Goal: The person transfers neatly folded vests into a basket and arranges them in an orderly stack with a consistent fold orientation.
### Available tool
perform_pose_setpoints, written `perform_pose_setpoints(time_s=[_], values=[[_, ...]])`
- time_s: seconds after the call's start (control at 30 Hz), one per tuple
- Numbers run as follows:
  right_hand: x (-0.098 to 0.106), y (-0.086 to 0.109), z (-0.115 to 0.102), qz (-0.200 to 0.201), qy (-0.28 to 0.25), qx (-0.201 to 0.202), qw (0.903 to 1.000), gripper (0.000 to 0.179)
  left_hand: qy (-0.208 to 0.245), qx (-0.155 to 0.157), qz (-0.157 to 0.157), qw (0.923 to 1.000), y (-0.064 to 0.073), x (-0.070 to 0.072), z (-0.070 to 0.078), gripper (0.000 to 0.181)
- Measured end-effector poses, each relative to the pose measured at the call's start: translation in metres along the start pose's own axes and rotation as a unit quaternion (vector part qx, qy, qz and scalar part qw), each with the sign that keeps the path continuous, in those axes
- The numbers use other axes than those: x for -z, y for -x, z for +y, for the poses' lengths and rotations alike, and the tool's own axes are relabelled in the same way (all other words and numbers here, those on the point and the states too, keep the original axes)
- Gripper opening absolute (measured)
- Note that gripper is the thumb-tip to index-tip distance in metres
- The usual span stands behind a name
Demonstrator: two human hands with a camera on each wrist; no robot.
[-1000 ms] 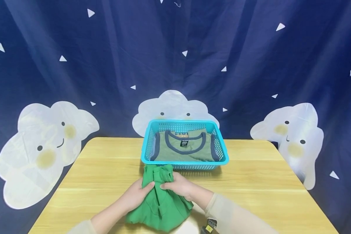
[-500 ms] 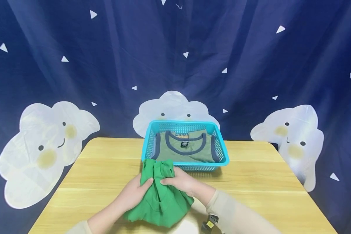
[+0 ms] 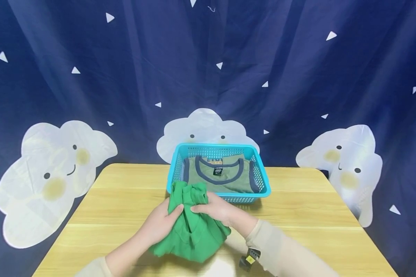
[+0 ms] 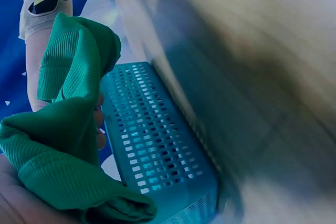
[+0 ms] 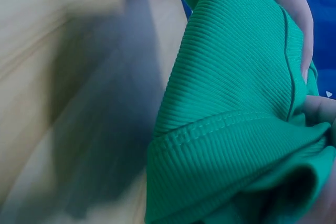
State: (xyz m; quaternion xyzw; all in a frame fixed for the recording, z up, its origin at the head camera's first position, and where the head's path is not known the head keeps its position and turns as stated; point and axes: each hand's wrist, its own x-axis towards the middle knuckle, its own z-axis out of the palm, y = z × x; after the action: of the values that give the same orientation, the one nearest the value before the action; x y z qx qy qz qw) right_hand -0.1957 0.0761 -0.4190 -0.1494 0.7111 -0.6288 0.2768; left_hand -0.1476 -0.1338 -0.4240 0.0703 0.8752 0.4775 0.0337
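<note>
A bunched green garment [image 3: 194, 238] with ribbed bands [image 5: 226, 77] hangs above the table in front of the basket. My left hand [image 3: 161, 221] grips its left side, thumb on top. On the other side my right hand [image 3: 216, 209] pinches the gathered cloth, its thumb pointing left. The fingers under the cloth are hidden in the head view. Behind the garment's top edge stands a turquoise plastic basket [image 3: 267, 188], its front left rim partly covered. Inside lies an olive-green shirt [image 3: 228, 184] with navy trim and a black neck label.
Under everything is a light wooden table [image 3: 305, 215]. A dark blue curtain [image 3: 208, 84] with white clouds and triangles hangs behind it. On the right sleeve sits a small black device [image 3: 251, 258] with a yellow mark.
Both hands have lifted the green garment a little and brought it toward the basket. Its top edge now overlaps the front rim. The basket and the shirt inside have stayed put.
</note>
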Motion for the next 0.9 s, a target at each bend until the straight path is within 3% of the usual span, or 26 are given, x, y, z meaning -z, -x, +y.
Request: perform_pose_setpoints(time_s=[0.37, 0.63, 0.9], values=[[0.016, -0.006, -0.011, 0.021, 0.030, 0.015, 0.9992, 0.053, 0.008, -0.018, 0.012, 0.9997, -0.016, 0.002, 0.013, 0.041], [0.034, -0.013, -0.022, 0.052, 0.059, 0.010, 0.9969, 0.052, 0.011, -0.037, 0.024, 0.9990, -0.043, -0.001, 0.020, 0.041], [0.050, -0.019, -0.036, 0.080, 0.066, 0.001, 0.9946, 0.047, 0.035, -0.037, 0.013, 0.9986, -0.072, 0.000, 0.029, 0.039]])
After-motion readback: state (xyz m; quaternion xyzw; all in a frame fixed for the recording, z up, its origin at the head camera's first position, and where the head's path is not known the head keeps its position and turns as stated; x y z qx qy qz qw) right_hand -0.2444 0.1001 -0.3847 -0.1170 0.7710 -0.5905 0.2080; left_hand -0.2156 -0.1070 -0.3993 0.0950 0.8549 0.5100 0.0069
